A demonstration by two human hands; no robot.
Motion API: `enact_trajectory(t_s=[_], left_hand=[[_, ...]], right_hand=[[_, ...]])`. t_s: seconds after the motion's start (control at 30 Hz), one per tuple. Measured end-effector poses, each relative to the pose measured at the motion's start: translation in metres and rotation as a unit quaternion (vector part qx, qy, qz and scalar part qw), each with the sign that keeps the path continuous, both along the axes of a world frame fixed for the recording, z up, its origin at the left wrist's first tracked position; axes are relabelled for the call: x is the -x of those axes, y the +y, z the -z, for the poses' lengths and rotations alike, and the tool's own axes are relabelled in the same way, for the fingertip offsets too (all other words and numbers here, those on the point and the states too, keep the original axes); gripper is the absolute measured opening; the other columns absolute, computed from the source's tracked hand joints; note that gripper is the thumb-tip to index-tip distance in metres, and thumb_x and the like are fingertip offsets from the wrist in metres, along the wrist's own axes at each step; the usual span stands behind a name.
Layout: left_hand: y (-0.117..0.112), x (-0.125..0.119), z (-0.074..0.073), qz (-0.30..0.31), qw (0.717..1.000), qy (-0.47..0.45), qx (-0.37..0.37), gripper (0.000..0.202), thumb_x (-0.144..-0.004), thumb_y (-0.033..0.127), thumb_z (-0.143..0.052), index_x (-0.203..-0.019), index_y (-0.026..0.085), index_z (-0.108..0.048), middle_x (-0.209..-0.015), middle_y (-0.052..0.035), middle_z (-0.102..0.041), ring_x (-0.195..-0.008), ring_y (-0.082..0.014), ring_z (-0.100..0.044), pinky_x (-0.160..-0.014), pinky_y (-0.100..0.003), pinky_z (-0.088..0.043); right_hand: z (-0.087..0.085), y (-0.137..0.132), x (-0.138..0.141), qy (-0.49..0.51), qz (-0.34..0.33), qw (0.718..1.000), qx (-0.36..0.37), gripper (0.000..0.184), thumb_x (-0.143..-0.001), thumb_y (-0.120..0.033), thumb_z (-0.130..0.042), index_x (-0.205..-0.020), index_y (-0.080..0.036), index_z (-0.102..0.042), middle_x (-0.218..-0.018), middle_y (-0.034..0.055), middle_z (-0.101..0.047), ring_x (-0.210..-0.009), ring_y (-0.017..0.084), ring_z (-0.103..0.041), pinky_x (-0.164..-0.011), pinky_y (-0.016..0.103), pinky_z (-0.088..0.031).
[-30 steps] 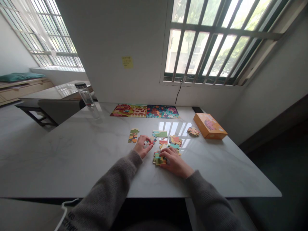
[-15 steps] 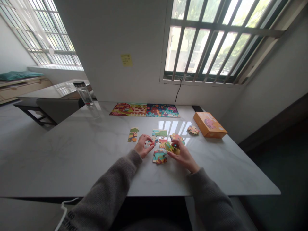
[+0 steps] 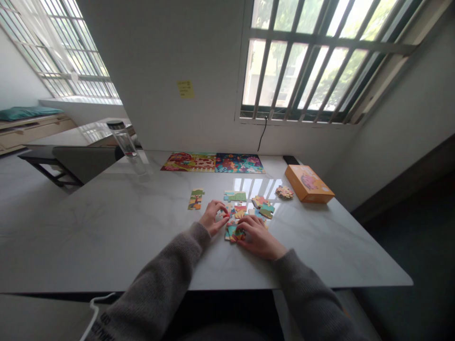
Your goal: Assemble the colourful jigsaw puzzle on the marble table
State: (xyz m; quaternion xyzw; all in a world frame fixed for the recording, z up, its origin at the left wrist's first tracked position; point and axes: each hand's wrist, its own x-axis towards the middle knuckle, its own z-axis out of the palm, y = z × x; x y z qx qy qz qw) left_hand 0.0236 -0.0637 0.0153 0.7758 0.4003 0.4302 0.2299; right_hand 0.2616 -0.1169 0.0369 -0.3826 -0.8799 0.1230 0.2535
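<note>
My left hand [image 3: 213, 218] curls over the middle of the table, its fingertips pinched on a small red-edged jigsaw piece [image 3: 225, 211]. My right hand [image 3: 258, 239] lies over a low stack of colourful jigsaw pieces [image 3: 232, 233], its fingers covering part of the stack. Beyond it, a loose group of pieces [image 3: 261, 207] spreads out, and a joined green-and-blue section [image 3: 235, 196] lies further on. A narrow assembled strip [image 3: 195, 199] rests left of my left hand. Grey knit sleeves cover both forearms.
Two finished jigsaw pictures [image 3: 213, 163] lie along the far edge of the white marble table [image 3: 106, 237]. To the right are a small heap of pieces [image 3: 284, 192] and an orange box [image 3: 309, 184]. A glass bottle [image 3: 124, 147] stands far left.
My right hand has moved from the scattered pieces back toward me and left, onto the front stack. My left hand has stayed nearly still. The pieces at right have shifted slightly.
</note>
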Motion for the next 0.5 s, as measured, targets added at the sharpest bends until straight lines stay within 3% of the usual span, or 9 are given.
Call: enact_trajectory(t_s=[0.13, 0.27, 0.37, 0.5], left_hand=[[0.001, 0.001, -0.001, 0.000, 1.000, -0.007, 0.006, 0.012, -0.085, 0.025, -0.068, -0.094, 0.021, -0.061, -0.112, -0.0089, -0.055, -0.110, -0.0263, -0.056, -0.095, -0.044, -0.051], [0.001, 0.000, 0.001, 0.022, 1.000, -0.011, 0.005, 0.014, -0.084, 0.025, -0.068, -0.095, 0.022, -0.061, -0.113, -0.0090, -0.055, -0.111, -0.0264, -0.056, -0.097, -0.045, -0.050], [-0.003, -0.003, 0.004, 0.065, 0.998, 0.016, 0.008, 0.019, -0.081, 0.024, -0.071, -0.097, 0.022, -0.061, -0.117, -0.0091, -0.056, -0.114, -0.0268, -0.057, -0.100, -0.045, -0.048], [-0.012, -0.009, 0.006, 0.104, 0.989, 0.105, 0.021, 0.030, -0.076, 0.025, -0.078, -0.100, 0.024, -0.061, -0.122, -0.0083, -0.058, -0.119, -0.0292, -0.057, -0.100, -0.047, -0.047]], right_hand=[[-0.001, -0.003, 0.003, 0.012, 0.010, 1.000, 0.019, 0.039, -0.078, -0.032, -0.082, -0.113, -0.029, -0.063, -0.114, 0.0064, -0.061, -0.112, 0.027, -0.053, -0.099, 0.045, -0.050], [-0.004, 0.000, -0.004, 0.115, 0.014, 0.993, 0.013, 0.041, -0.079, -0.035, -0.081, -0.114, -0.026, -0.062, -0.114, 0.0074, -0.061, -0.111, 0.027, -0.056, -0.099, 0.045, -0.049], [-0.006, 0.004, -0.012, 0.202, 0.058, 0.978, 0.004, 0.038, -0.084, -0.041, -0.075, -0.114, -0.025, -0.060, -0.114, 0.0078, -0.062, -0.110, 0.028, -0.058, -0.098, 0.047, -0.049], [-0.005, 0.009, -0.018, 0.215, 0.129, 0.968, -0.026, 0.036, -0.086, -0.044, -0.072, -0.115, -0.026, -0.061, -0.110, 0.0080, -0.063, -0.108, 0.029, -0.058, -0.095, 0.048, -0.049]])
